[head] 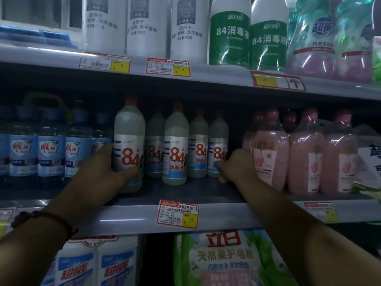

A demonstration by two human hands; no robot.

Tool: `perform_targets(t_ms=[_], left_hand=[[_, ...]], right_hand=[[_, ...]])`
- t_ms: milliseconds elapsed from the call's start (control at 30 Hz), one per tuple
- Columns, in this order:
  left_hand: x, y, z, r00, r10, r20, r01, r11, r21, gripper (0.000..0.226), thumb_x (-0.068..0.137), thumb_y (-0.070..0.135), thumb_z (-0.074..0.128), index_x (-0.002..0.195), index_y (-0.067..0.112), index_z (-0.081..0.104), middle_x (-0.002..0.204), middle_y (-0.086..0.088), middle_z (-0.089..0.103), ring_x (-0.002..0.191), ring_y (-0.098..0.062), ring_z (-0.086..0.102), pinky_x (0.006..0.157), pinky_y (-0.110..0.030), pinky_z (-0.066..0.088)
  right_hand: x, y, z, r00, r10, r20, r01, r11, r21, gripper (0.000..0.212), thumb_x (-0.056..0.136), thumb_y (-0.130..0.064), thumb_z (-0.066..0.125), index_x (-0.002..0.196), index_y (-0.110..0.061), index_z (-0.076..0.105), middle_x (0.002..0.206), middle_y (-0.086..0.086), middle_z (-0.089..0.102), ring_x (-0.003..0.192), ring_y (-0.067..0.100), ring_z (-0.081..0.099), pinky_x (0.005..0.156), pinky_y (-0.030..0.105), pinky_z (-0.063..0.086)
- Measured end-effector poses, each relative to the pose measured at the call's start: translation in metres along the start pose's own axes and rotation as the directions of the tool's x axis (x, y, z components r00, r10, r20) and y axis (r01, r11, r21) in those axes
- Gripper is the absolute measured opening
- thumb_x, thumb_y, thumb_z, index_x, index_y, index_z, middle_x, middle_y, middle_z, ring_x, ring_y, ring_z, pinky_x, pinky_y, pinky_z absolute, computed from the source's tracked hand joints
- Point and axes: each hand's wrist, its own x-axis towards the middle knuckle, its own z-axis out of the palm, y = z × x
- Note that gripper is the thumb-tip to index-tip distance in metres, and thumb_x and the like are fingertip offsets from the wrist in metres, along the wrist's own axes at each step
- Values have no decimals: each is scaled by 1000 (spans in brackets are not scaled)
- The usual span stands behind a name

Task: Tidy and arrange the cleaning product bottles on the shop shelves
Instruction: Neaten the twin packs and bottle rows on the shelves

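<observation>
Dim shop aisle, middle shelf (206,193). Left hand (109,164): fingers clamped round front-left bottle (128,141), forward of row. Right hand (237,166): thumb curled across base of end bottle (217,141), just beside pink bottles (270,151). Advised: slide upright, level fronts, labels outward, avoid nudging neighbours.

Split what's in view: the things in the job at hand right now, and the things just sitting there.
In the job: left hand gripping the front-left 84 disinfectant bottle; right hand touching the rightmost 84 bottle; middle 84 bottles.
Just sitting: blue-labelled bottles, pink bottles, green-labelled 84 bottles above, price tag.
</observation>
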Motion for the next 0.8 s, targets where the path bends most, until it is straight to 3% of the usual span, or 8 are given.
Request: perform_targets(t_ms=[67,233,333,400,533,633,800], left_hand=[[-1,0,0,1000,4,-1,-4,1000,12,53,88,20,76,134,16,52,104,11,57,84,2,51,68,-14,39],[1,2,-1,1000,3,7,-3,999,32,54,87,21,77,134,16,52,108,8,58,88,-2,54,68,-13,39],[0,1,-2,1000,-2,15,1,1000,23,52,87,22,77,132,17,52,104,12,58,90,-3,55,70,-15,41],[0,1,-2,1000,-4,19,3,1000,23,52,87,22,77,133,17,52,108,9,58,95,-8,56,70,-15,41],[2,-1,-2,1000,3,4,-3,1000,20,49,87,23,78,129,20,53,108,9,59,91,-3,55,71,-16,42],[2,-2,-1,1000,-1,2,1,1000,11,49,86,23,78,127,22,52,107,10,59,89,-1,55,71,-18,43],[1,-1,-3,1000,5,18,-5,1000,4,52,86,23,78,131,20,52,113,7,60,102,-13,58,78,-24,46]], right_hand=[[-4,-2,2,999,-46,-30,45,999,-21,30,92,-34,72,101,-7,64,75,8,70,39,7,63,35,16,42],[-14,-31,13,977,-92,193,78,994,80,35,88,-33,76,96,-2,64,74,16,72,48,20,70,45,26,55],[-15,-47,23,990,4,143,-18,995,94,30,89,-27,76,100,-8,55,86,18,70,51,23,71,43,27,55],[-14,-49,34,994,48,102,-57,995,86,29,91,-26,74,103,-9,54,86,17,69,54,25,72,49,32,60],[-9,-40,57,1000,-29,-9,29,999,-32,31,88,-36,72,105,-12,62,91,12,70,69,28,73,70,46,64],[-11,-37,59,993,-95,-69,88,991,-103,39,84,-41,74,108,-11,66,100,12,70,86,33,72,78,48,62],[-9,-37,60,983,-117,-140,109,992,-61,38,84,-40,75,105,-10,65,96,12,70,80,32,72,72,47,63]])
